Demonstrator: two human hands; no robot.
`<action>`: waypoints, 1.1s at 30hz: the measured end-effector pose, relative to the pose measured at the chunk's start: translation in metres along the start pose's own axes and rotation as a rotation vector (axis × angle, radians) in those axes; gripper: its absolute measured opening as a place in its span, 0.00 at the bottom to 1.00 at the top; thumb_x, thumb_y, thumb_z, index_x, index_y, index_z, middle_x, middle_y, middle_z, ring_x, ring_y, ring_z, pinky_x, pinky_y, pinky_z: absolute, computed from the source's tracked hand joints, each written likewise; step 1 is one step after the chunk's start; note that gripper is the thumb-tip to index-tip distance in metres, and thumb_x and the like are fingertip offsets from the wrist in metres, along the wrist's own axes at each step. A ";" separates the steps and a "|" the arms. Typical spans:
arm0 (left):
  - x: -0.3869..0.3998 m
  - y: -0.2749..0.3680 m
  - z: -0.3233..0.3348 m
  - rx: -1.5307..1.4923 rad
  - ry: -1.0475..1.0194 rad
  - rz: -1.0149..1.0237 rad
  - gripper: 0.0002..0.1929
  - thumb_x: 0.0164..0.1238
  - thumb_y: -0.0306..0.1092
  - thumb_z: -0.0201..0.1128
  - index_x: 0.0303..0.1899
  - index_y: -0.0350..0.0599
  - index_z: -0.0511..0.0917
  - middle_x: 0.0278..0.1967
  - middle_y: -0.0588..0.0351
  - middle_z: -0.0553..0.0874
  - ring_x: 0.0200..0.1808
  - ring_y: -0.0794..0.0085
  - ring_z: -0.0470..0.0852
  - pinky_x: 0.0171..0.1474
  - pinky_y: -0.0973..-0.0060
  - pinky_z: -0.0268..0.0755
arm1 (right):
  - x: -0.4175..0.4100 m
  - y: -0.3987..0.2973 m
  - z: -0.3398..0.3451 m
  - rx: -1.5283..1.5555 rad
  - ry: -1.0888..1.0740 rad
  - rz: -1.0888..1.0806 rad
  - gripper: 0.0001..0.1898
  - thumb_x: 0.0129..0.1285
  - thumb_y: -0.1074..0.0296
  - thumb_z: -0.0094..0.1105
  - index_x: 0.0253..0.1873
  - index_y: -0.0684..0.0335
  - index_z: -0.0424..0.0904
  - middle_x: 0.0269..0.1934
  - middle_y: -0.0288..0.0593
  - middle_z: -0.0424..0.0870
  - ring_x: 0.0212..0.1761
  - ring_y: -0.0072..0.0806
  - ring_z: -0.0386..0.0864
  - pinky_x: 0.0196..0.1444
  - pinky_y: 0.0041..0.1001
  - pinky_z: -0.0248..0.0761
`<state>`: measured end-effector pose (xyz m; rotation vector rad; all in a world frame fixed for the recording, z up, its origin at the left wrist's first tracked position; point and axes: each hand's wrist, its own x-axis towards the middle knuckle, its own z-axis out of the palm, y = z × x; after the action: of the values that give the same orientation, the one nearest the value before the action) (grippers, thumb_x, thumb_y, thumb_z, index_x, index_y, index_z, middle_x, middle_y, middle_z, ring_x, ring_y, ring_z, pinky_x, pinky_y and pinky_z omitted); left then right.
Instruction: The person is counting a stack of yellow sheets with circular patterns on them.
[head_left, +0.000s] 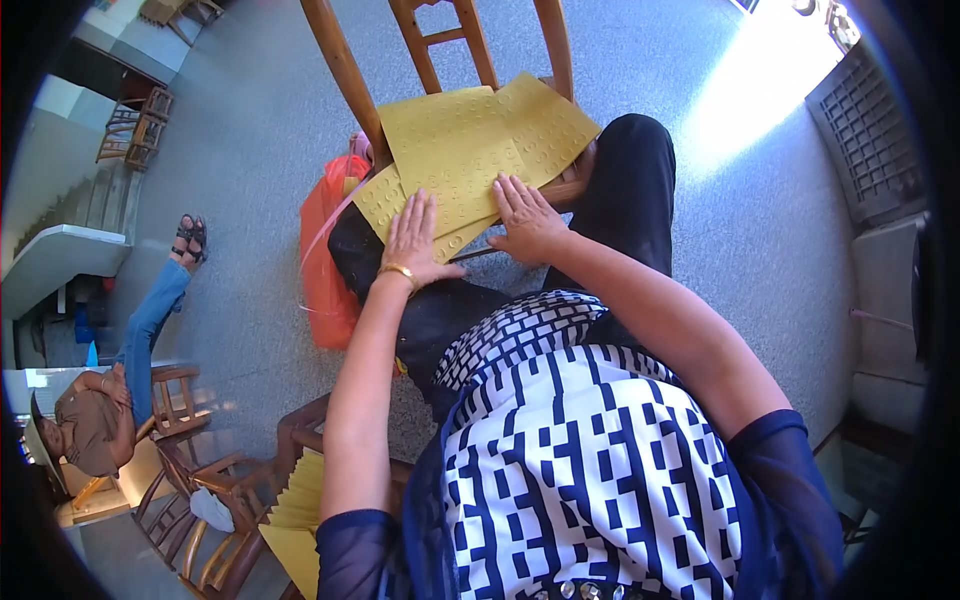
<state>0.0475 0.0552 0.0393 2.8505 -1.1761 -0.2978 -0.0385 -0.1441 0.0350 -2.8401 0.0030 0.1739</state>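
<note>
Several yellow embossed paper sheets (450, 142) overlap on the seat of a wooden chair (559, 193) in front of me. Rows of raised ring shapes mark their surfaces. My left hand (415, 238) lies flat, fingers spread, on the lower left part of the sheets; a gold-coloured bracelet circles that wrist. At the near right edge of the upper sheet, my right hand (527, 221) rests with its fingertips on the paper and its thumb apart. Neither hand grips anything. The seat is mostly hidden under the sheets.
A red plastic bag (322, 262) stands on the floor left of the chair. A fanned stack of yellow sheets (300, 495) lies at lower left. Farther left, a seated person (97, 420) in a hat is near wooden chairs (225, 495). Bright light falls on the floor at upper right.
</note>
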 end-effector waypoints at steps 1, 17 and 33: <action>-0.005 -0.005 -0.003 0.016 -0.019 -0.026 0.65 0.29 0.62 0.71 0.68 0.44 0.39 0.70 0.51 0.42 0.71 0.62 0.38 0.70 0.61 0.34 | 0.000 0.001 0.000 -0.001 0.004 0.002 0.43 0.59 0.45 0.48 0.68 0.72 0.42 0.70 0.54 0.42 0.73 0.40 0.39 0.71 0.33 0.35; -0.012 -0.007 -0.005 -1.503 0.175 -0.692 0.16 0.63 0.41 0.59 0.41 0.36 0.73 0.28 0.53 0.80 0.19 0.77 0.79 0.19 0.87 0.69 | 0.012 -0.046 0.012 -0.035 0.065 -0.229 0.42 0.57 0.49 0.53 0.68 0.70 0.45 0.69 0.51 0.46 0.72 0.37 0.42 0.70 0.36 0.38; 0.018 -0.011 0.005 -1.051 0.091 -0.746 0.09 0.54 0.34 0.66 0.22 0.42 0.76 0.15 0.61 0.77 0.12 0.83 0.71 0.14 0.86 0.64 | 0.006 0.028 -0.005 0.034 0.026 -0.105 0.49 0.51 0.43 0.58 0.69 0.67 0.42 0.70 0.50 0.45 0.72 0.39 0.40 0.71 0.34 0.37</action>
<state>0.0667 0.0498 0.0306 2.1252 0.1600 -0.5714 -0.0327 -0.1726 0.0305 -2.7997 -0.1359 0.1137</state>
